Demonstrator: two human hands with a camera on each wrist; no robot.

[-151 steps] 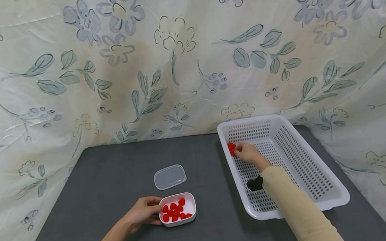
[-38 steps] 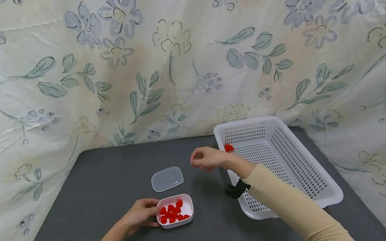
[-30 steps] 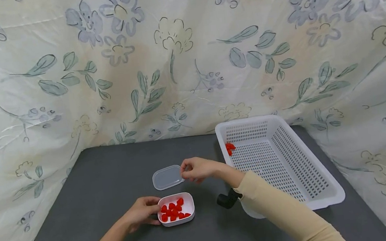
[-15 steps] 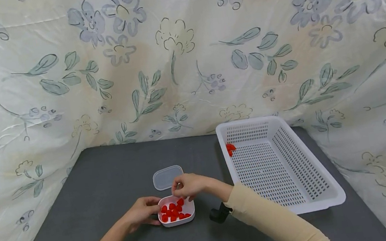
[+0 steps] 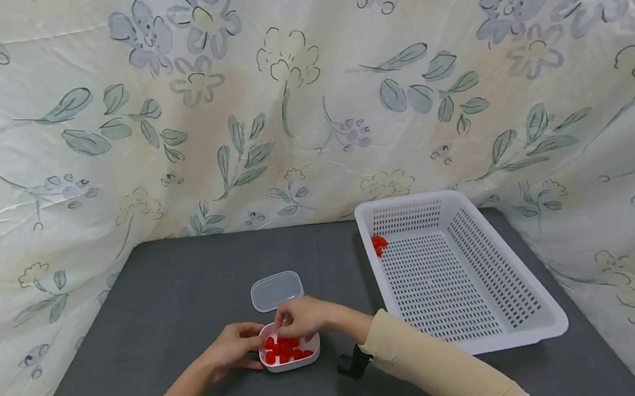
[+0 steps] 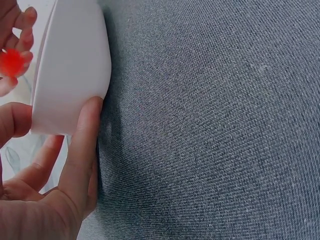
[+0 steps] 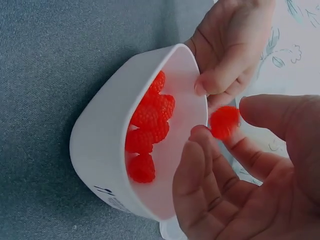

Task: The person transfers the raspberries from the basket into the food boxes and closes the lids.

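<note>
raspberry [image 7: 223, 121] pinched by right hand [image 5: 301, 317] above container [image 5: 310, 351] rim; left hand [image 5: 233, 348] grips its side.

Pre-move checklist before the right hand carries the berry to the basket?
1. Berry pinched in right hand: ok.
2. Left hand steadying tub: ok.
3. Berry clear of tub rim: ok in the right wrist view.
4. Basket open, floor free; two berries at far left corner: ok.
5. Lid flat, off the direct path: ok.
6. Grip firmness: cannot tell.
</note>
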